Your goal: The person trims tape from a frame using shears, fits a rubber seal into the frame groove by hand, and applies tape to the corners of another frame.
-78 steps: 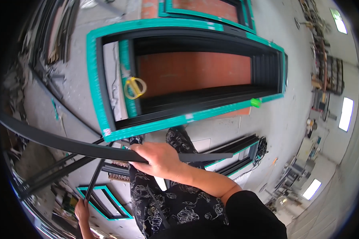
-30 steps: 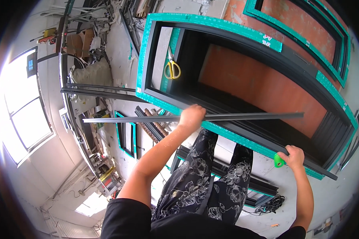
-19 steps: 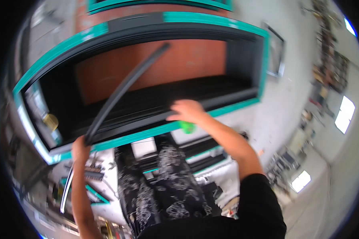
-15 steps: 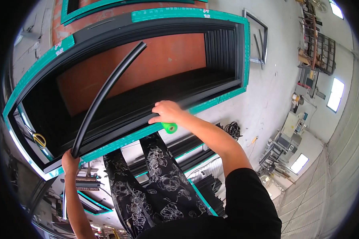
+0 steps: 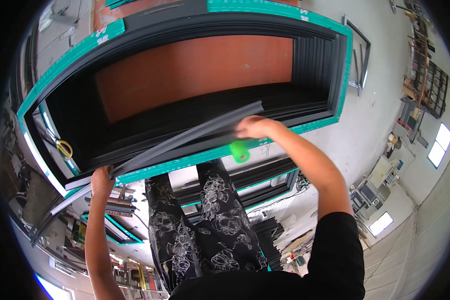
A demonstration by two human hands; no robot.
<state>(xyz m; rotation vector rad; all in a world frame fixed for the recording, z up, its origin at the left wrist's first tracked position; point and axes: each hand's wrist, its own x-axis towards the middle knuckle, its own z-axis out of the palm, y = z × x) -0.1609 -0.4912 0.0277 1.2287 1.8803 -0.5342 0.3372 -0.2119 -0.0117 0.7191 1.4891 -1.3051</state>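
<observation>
- The right hand (image 5: 255, 127), right of the frame's middle, is closed around a long black strip (image 5: 185, 139) near its upper right end.
- The left hand (image 5: 101, 181), in the lower left, grips the same strip near its lower end; past that hand the strip runs on toward the left edge.
- The strip slants from the lower left up to just right of centre and lies across the lower edge of a big black window frame (image 5: 85, 145) with teal tape along its rim.
- The window frame fills the upper half of the picture; a reddish-brown board (image 5: 195, 70) shows through its opening.
- A small bright green roll (image 5: 239, 151) sits just below the right hand, against the teal edge; whether the hand touches it I cannot tell.
- Yellow-handled scissors (image 5: 64, 148) rest inside the frame's left corner, near the left hand but apart from it.
- Below the strip, in the centre, are the person's legs in black trousers (image 5: 205, 225) with a white flower print.
- More black and teal frames (image 5: 250, 180) lie on the grey floor (image 5: 380, 125) around the legs.
</observation>
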